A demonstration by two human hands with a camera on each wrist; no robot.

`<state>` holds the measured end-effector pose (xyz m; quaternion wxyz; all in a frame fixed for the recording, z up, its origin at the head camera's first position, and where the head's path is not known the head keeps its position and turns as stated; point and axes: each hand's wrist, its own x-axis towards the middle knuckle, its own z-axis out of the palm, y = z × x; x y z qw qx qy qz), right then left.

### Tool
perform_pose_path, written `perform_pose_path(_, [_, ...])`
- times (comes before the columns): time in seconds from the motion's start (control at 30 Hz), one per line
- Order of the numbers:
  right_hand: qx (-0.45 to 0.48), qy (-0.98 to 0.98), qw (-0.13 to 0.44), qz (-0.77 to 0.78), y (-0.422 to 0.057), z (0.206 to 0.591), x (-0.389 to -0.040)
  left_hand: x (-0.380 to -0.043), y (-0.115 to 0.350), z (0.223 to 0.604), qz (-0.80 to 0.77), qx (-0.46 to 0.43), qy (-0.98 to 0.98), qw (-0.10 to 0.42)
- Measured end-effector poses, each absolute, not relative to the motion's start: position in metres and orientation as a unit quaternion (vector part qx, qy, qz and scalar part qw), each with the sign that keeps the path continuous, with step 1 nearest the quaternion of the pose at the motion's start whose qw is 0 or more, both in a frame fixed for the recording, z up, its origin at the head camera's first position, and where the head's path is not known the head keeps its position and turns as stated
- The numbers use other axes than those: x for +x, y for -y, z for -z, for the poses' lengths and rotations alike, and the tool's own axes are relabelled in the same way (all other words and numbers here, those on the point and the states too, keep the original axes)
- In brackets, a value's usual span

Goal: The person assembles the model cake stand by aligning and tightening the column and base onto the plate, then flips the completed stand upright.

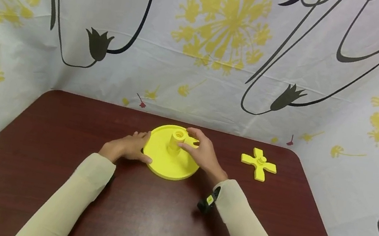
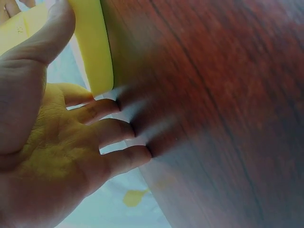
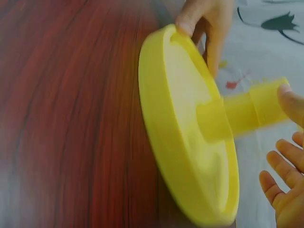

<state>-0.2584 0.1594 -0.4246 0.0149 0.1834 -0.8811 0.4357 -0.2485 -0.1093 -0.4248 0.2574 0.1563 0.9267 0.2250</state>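
A yellow round base (image 1: 157,162) with a raised rim lies on the table, and a hollow yellow post (image 1: 174,147) stands up from its middle. The left hand (image 1: 128,146) holds the base at its left rim, with the thumb on the near side; in the left wrist view its other fingertips rest on the wood. At the top of the post, the right hand (image 1: 204,152) has thumb and index finger about the upper part. The right wrist view shows that thumb on the post's upper section (image 3: 270,100), the lower fingers spread apart from it.
A yellow four-armed cross piece (image 1: 260,163) with a small central peg lies to the right on the dark red-brown table (image 1: 157,221). Patterned white cloth (image 1: 136,75) rises behind the table's far edge and along both sides.
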Motion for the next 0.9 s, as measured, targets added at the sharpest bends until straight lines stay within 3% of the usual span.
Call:
perform_pose_path(0.5, [0.090, 0.910, 0.055, -0.401, -0.276, 0.428, -0.257, -0.249, 0.110, 0.427, -0.229, 0.167, -0.926, 0.248])
perform_pose_path(0.9, [0.066, 0.924, 0.086, -0.366, -0.366, 0.433, -0.248, -0.250, 0.110, 0.429, -0.225, 0.167, -0.927, 0.250])
